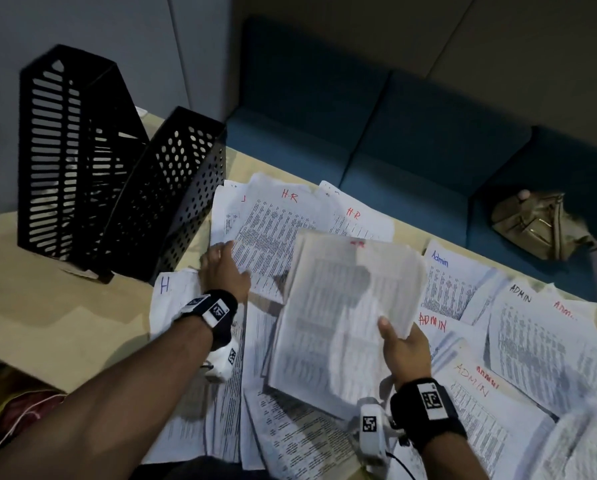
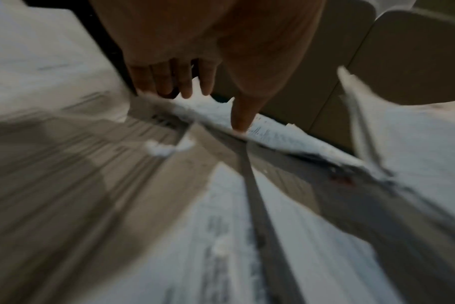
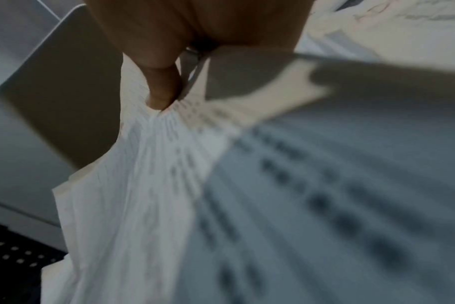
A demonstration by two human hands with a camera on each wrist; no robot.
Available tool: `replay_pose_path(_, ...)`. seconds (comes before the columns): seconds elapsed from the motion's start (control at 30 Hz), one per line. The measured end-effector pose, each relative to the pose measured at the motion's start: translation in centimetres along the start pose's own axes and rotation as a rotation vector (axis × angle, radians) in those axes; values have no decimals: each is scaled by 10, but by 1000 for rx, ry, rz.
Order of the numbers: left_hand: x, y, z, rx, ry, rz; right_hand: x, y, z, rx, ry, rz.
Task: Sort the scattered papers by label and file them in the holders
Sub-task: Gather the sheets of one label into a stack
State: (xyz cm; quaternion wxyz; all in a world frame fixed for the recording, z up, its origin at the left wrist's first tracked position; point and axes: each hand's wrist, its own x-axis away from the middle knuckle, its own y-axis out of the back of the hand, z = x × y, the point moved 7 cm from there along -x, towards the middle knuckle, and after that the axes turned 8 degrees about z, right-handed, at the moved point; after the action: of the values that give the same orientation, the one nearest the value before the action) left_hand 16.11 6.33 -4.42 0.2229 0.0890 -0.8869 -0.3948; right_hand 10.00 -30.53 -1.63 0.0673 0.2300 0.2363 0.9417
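White printed papers lie scattered over a beige table (image 1: 54, 317). Sheets marked H.R (image 1: 273, 230) lie at the far middle, and ADMIN sheets (image 1: 532, 341) spread to the right. My left hand (image 1: 221, 261) rests with straight fingers on the left edge of an H.R sheet; in the left wrist view the left hand (image 2: 210, 111) has its thumb tip pressed on a paper edge. My right hand (image 1: 394, 332) pinches a lifted stack of papers (image 1: 349, 317), thumb on top; the red label at its top is blurred. Its thumb (image 3: 161, 98) creases the stack (image 3: 143, 205). Two black holders stand at the left.
The slotted holder (image 1: 68, 150) and the perforated holder (image 1: 172, 188) stand side by side, close to my left hand. A blue sofa (image 1: 394, 133) runs along the table's far side, with an olive bag (image 1: 539, 226) on it. Something red lies on the floor (image 1: 23, 410).
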Motion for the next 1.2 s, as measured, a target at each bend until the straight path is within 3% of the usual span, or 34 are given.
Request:
replay_pose_path(0.13, -8, -11, 29, -171, 108, 143, 0, 18, -20, 15, -64, -40)
replay_pose_path(0.27, -16, -5, 28, -167, 148, 151, 0, 4, -52, 173, -225, 158)
replay_pose_path(0.33, -18, -2, 23, -224, 139, 167, -6, 1, -61, 292, -232, 165)
replay_pose_path(0.43, -13, 4, 8, -252, 17, 95, -13, 6, -66, 329, -251, 70)
replay_pose_path(0.5, -6, 3, -5, -124, -145, 50, -14, 10, -70, 275, -288, 14)
replay_pose_path(0.6, 5, -9, -16, 69, -314, 176, -14, 12, -70, 228, -286, -13)
replay_pose_path(0.7, 6, -9, -20, -29, -384, 140, -15, 11, -69, 236, -273, -15)
replay_pose_path(0.77, -3, -7, -9, -142, -279, 64, -14, 10, -70, 231, -287, -13)
replay_pose_path(0.87, -19, 3, 20, -11, 5, -81, -12, 11, -70, 198, -299, -16)
replay_pose_path(0.97, -28, 4, 38, 82, 222, 10, -13, 12, -72, 171, -307, -9)
replay_pose_path(1.2, -23, 14, 15, 9, -3, -59, -10, 17, -69, 159, -294, -30)
